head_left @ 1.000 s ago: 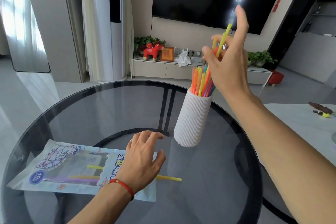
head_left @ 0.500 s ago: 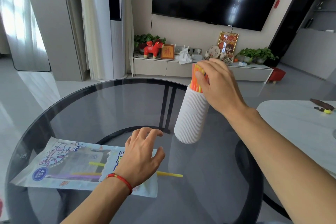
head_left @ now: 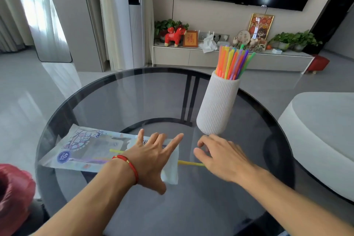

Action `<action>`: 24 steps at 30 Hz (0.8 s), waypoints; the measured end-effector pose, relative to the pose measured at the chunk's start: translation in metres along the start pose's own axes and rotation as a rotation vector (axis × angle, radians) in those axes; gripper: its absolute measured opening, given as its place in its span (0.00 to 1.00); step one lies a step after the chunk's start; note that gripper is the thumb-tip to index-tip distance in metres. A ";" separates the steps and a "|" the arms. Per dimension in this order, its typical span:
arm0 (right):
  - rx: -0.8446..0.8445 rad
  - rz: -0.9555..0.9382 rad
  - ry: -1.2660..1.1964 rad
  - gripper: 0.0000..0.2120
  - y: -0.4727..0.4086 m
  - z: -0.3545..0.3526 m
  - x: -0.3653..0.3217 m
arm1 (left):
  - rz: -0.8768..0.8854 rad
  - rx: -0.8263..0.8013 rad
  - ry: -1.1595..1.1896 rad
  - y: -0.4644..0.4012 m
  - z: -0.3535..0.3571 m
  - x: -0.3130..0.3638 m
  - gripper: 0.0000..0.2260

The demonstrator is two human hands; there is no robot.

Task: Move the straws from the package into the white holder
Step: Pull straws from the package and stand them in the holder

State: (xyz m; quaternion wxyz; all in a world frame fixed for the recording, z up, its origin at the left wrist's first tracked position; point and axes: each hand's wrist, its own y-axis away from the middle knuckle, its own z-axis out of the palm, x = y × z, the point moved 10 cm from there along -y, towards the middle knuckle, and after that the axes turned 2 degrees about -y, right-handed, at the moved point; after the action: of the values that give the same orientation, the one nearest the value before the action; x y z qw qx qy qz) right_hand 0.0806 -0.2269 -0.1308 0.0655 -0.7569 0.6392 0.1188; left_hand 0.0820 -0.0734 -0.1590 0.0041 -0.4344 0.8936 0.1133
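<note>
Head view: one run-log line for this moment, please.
left hand: flat on package | right hand: reaching yellow straw poking from package, not gripped | white holder: upright, many straws | stage: next pick

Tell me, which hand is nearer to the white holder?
Right. The right hand is just in front of the white holder, near its base. The left hand presses the package, further to the left.

yellow straw end under right hand

Bare forearms; red cord bracelet on left wrist.
</note>
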 end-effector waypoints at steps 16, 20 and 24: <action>-0.288 0.304 -1.582 0.20 0.000 0.062 -0.026 | 0.049 0.403 -0.411 0.010 -0.084 0.045 0.31; -0.396 0.310 -1.774 0.17 -0.004 0.069 -0.039 | 0.128 0.374 -0.684 0.013 -0.095 0.050 0.39; -0.428 0.391 -1.852 0.15 -0.009 0.073 -0.040 | 0.134 0.402 -0.777 0.012 -0.107 0.040 0.37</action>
State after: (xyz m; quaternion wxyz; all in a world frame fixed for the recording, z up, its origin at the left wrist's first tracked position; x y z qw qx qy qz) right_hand 0.0767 -0.1692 -0.1916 0.3829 -0.2398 0.4140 0.7903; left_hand 0.0576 -0.1193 -0.0570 0.4168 -0.2912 0.8562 0.0920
